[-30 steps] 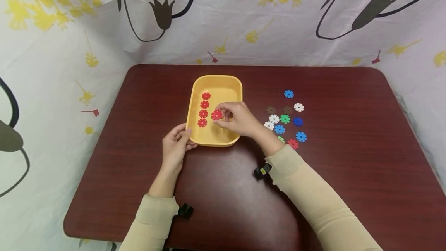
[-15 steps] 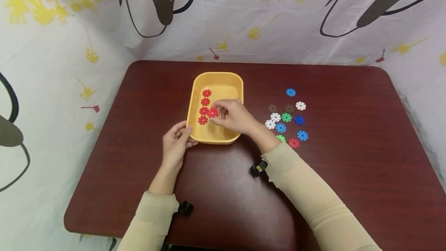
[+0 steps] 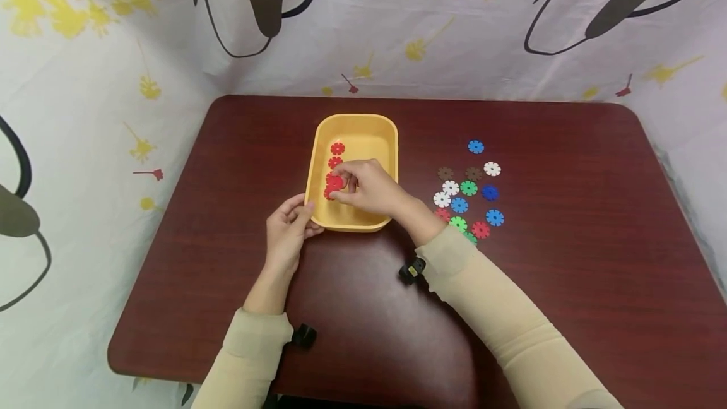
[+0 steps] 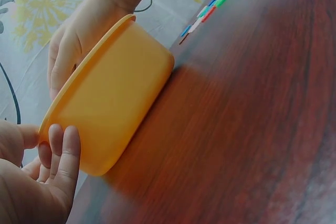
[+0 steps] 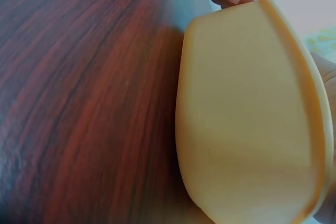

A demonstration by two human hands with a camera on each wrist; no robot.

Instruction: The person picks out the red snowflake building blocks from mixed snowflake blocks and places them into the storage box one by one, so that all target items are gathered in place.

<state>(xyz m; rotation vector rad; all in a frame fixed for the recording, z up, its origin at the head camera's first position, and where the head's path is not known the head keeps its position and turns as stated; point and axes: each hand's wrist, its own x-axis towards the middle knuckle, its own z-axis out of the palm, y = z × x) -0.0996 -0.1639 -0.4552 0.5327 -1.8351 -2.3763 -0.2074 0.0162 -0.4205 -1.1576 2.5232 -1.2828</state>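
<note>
A yellow plastic tray (image 3: 372,134) stands on the table, with a column of red notched discs (image 3: 337,148) along its left side. My left hand (image 3: 286,226) grips the tray's near left corner, thumb on the rim and fingers outside, as the left wrist view shows on the tray wall (image 4: 115,93). Inside the tray, my right hand (image 3: 372,188) pinches a red notched disc (image 3: 337,182) between thumb and fingers. That disc overlaps the lower discs of the column and partly hides them. In the right wrist view the tray wall (image 5: 247,103) covers my right fingertips.
Right of the tray, loose notched discs lie on the dark red table (image 3: 568,257): several blue, white, brown, green and red ones, such as a green disc (image 3: 468,188) and a red disc (image 3: 480,230). Patterned cloth (image 3: 454,36) hangs behind the table.
My right hand has moved left inside the tray with the pinched red disc, from beside the column to over its lower discs. The left hand keeps its grip on the corner.
</note>
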